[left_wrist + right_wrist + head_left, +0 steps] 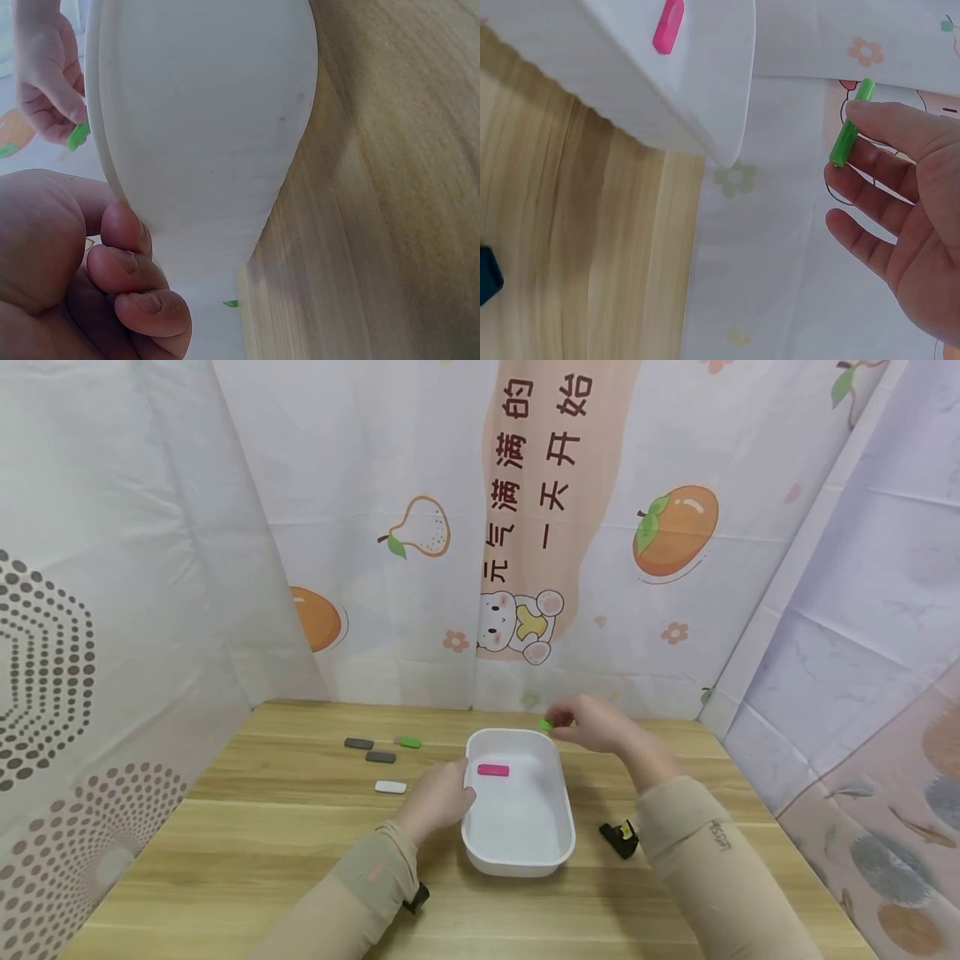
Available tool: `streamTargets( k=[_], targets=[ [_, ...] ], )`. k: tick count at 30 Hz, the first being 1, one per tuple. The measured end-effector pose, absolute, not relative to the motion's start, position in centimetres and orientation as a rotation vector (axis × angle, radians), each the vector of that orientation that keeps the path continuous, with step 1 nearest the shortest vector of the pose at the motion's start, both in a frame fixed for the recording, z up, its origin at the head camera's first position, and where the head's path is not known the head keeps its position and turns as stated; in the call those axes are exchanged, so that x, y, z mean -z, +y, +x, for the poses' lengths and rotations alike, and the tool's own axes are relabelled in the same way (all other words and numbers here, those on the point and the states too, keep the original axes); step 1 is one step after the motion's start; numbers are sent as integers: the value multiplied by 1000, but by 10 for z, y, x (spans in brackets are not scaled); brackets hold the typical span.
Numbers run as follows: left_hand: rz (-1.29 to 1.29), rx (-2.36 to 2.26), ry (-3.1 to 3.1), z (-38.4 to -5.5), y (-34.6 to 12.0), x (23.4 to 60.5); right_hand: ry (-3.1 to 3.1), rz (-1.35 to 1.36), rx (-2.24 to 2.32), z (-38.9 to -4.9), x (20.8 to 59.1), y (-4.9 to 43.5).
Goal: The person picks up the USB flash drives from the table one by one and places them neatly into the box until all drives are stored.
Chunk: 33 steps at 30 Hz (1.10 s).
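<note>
A white rectangular plastic bin (517,865) stands in front of me on the wooden table. My left hand (438,795) grips its left rim, thumb over the edge; in the left wrist view curled fingers (139,262) lie along the outer wall. My right hand (596,724) pinches a small green stick (851,124) between thumb and fingers, just past the bin's far right corner. Inside the bin lies a pink stick (493,770) of similar size.
Left of the bin lie two dark grey sticks (381,757), a white stick (391,787) and another green stick (408,742). A black object with a yellow patch (621,839) sits right of the bin, by the right sleeve. A printed curtain (360,635) hangs behind the table.
</note>
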<state>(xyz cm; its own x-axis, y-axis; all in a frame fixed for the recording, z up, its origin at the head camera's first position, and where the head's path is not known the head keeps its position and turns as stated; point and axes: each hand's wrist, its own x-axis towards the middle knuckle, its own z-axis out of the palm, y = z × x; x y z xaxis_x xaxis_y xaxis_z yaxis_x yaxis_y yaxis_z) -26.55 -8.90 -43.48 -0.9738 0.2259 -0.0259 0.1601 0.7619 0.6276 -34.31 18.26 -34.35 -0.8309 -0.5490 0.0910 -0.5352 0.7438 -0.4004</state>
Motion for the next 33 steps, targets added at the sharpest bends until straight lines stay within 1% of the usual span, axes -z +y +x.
streamTargets(
  k=[7, 19, 33],
  targets=[
    [320, -1000, 2860, -265, -89, 435, 2860, -948, 688, -348, 343, 171],
    [318, -1029, 2842, -265, -90, 436, 2820, -917, 649, -354, 346, 148],
    [344, -1003, 2854, -266, -91, 434, 2778, -879, 512, -360, 367, 122]
  ],
)
